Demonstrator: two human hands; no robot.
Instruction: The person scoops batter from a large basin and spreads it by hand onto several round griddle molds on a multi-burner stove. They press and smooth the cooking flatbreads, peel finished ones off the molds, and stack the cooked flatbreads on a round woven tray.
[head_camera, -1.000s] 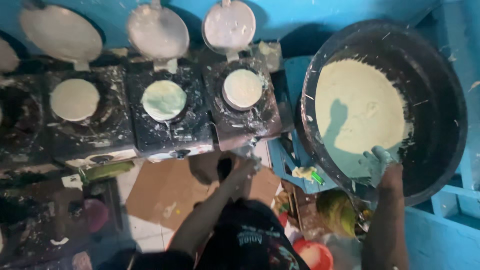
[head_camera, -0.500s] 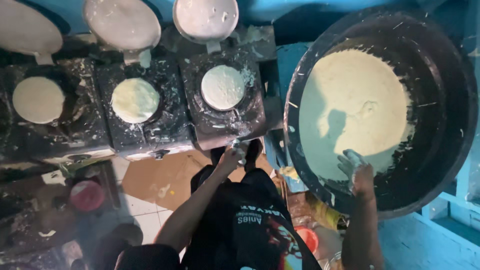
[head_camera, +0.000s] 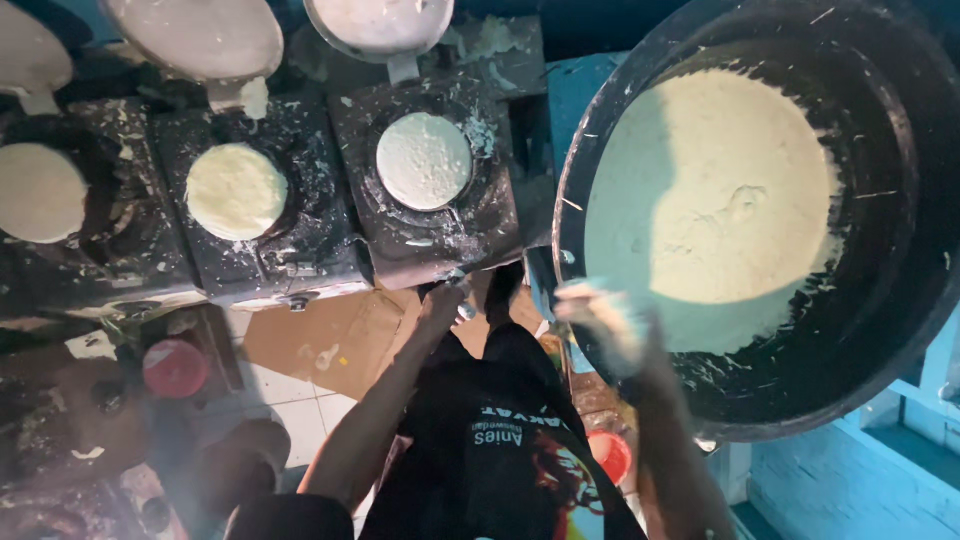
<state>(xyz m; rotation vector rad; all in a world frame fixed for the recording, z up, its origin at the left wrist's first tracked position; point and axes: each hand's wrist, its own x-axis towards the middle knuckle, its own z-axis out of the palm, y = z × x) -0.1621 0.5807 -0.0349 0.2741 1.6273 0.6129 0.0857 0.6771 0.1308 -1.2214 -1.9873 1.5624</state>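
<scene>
A big black basin (head_camera: 905, 300) at the right holds a pool of pale batter (head_camera: 720, 190). My right hand (head_camera: 600, 322), blurred and coated in batter, hovers over the basin's near left rim. My left hand (head_camera: 445, 300) rests against the front edge of the nearest black griddle press (head_camera: 490, 225). This press carries a round pale batter disc (head_camera: 425, 160). A second press to its left bears another disc (head_camera: 236, 190), and a third disc (head_camera: 40, 190) lies at the far left. Their round lids (head_camera: 200, 35) stand raised at the back.
Below the presses lie a sheet of brown cardboard (head_camera: 330, 340) on white floor tiles and a red bowl (head_camera: 175, 367). A small red container (head_camera: 610, 455) sits by my right side. A blue ledge (head_camera: 850, 470) runs under the basin. Batter splatter covers the presses.
My right hand has come out of the batter pool and swung left to the basin's rim. The view has dropped closer to the presses. My left hand stays at the press edge.
</scene>
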